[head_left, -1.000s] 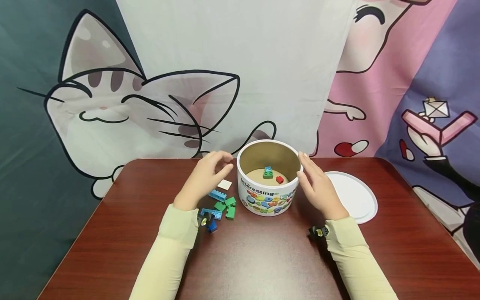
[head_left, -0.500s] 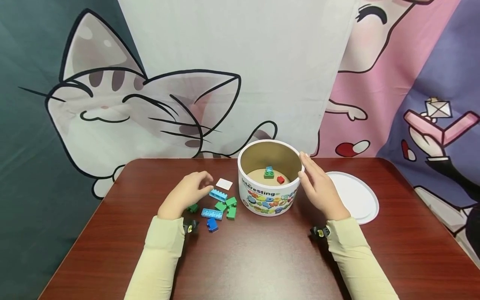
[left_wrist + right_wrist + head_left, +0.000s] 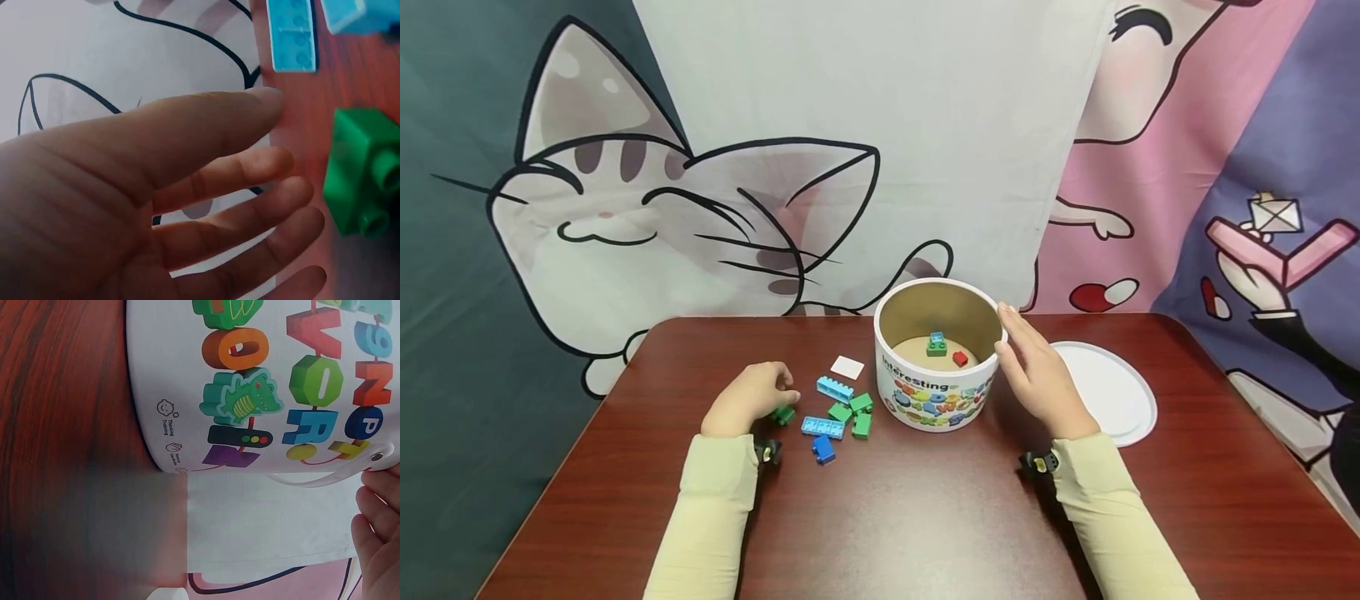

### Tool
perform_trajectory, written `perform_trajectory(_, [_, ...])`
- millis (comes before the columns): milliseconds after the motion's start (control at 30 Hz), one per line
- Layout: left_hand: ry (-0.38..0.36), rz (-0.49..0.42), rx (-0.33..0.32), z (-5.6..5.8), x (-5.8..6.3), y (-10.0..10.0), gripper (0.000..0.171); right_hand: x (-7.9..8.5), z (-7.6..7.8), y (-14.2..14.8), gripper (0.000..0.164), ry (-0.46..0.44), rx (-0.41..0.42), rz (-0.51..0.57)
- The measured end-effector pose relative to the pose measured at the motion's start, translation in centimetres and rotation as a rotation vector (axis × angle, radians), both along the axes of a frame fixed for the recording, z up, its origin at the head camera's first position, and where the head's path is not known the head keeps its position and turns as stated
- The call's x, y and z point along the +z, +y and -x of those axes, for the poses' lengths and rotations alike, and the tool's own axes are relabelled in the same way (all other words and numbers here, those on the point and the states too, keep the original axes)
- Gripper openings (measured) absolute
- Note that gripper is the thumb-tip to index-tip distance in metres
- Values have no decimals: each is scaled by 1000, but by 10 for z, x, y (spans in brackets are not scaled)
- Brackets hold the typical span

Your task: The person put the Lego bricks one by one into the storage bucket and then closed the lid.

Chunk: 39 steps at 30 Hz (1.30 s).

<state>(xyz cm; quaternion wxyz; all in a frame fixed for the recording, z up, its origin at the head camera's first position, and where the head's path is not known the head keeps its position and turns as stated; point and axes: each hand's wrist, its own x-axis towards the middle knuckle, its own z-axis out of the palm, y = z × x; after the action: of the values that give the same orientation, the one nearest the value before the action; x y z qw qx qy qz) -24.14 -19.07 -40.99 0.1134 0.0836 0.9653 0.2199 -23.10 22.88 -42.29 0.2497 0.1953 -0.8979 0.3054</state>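
Observation:
My left hand (image 3: 747, 402) is low over the left of the table, fingers loosely bent and nothing between them. A green toy brick (image 3: 783, 415) lies at its fingertips in the head view; the left wrist view has that green brick (image 3: 356, 165) just beyond the thumb and fingers. With fairly straight fingers, my right hand (image 3: 1040, 379) rests against the right side of a white round bucket (image 3: 934, 400) near its rim. Inside the bucket sit a green brick (image 3: 936, 349) with a small light blue piece at it, and a red brick (image 3: 960, 359).
Between left hand and bucket lie light blue bricks (image 3: 823, 427), a darker blue brick (image 3: 823, 450), several green bricks (image 3: 861, 426) and a white flat piece (image 3: 847, 367). A white round lid (image 3: 1112, 396) lies right of the bucket. Printed cloth hangs behind the table (image 3: 925, 533).
My left hand has moved from beside the bucket's left rim, leftward and down to the green brick at the pile's left. The right hand has stayed at the bucket.

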Motion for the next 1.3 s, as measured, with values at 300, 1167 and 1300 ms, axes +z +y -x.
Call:
perform_trajectory(300, [-121, 38, 18, -4, 4, -4, 32, 3, -1, 0, 53, -10, -10, 2])
perform_trajectory(1167, [-93, 11, 11, -5, -1, -2, 22, 4, -1, 0, 55, -33, -11, -8])
perform_trajectory(1300, [-62, -1, 10, -4, -2, -1, 20, 4, -2, 0, 55, -30, -11, -5])
